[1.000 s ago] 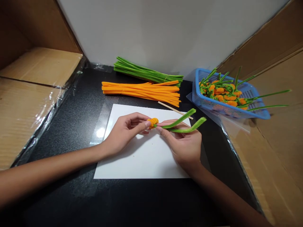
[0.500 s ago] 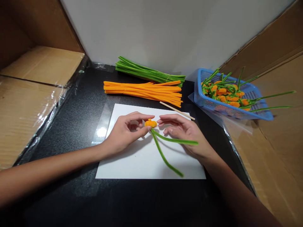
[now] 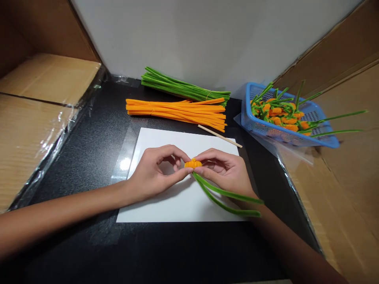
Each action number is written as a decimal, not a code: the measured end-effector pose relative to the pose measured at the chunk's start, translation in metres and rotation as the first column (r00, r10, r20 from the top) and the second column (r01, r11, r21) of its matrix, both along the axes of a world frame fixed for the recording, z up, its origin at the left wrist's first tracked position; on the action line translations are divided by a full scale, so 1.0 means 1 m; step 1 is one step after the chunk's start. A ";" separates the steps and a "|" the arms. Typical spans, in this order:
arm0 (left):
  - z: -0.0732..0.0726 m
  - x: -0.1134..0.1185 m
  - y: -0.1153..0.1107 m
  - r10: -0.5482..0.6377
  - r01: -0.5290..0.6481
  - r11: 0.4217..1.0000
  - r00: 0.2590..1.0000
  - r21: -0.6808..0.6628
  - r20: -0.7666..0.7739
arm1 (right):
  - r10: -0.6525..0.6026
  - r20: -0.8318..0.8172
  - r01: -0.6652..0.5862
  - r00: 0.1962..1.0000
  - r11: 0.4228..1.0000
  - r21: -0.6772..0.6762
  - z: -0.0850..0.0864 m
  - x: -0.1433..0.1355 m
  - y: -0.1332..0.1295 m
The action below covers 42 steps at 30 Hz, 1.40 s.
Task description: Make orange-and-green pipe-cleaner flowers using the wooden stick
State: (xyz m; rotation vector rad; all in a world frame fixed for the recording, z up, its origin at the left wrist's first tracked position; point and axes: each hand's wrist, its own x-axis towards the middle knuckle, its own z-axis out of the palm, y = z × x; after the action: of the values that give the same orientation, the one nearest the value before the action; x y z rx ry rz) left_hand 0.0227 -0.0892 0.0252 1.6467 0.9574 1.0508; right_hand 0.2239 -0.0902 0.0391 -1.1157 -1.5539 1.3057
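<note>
A small ribbed orange pumpkin shape is pinched between both hands above a white sheet. My left hand grips its left side with thumb and index finger. On the right side, my right hand closes thumb and index finger on it. Two green fuzzy stems hang from the underside of the orange piece and trail to the right, passing in front of my right wrist. The fingertips hide the sides of the orange piece.
Behind the sheet lie an orange bundle of fuzzy sticks and a green bundle. A thin wooden stick crosses the sheet's back edge. At right, a blue basket holds several orange-and-green pieces. Cardboard stands on both sides.
My right hand has closed onto the orange piece, which moved slightly down and right. The green stems have swung right and lie closer together. The view has shifted slightly.
</note>
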 end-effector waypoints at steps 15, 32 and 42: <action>0.002 -0.003 0.003 -0.041 0.062 0.952 0.996 0.299 -0.077 | -0.057 -0.188 0.011 0.980 0.972 -0.235 -0.012 -0.011 -0.008; -0.008 -0.008 0.001 -0.114 0.173 0.919 0.977 0.354 -0.181 | -0.029 -0.125 -0.012 0.992 0.949 -0.315 -0.004 -0.014 -0.013; -0.010 -0.009 0.001 -0.100 0.166 0.931 0.973 0.325 -0.209 | -0.023 -0.092 -0.005 0.995 0.954 -0.300 0.000 -0.016 -0.016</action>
State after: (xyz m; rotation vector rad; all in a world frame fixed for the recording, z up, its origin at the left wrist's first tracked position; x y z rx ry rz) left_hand 0.0133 -0.0885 0.0147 2.0992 0.7992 1.0211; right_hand 0.2083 -0.1065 0.0395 -1.2233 -1.3077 1.6033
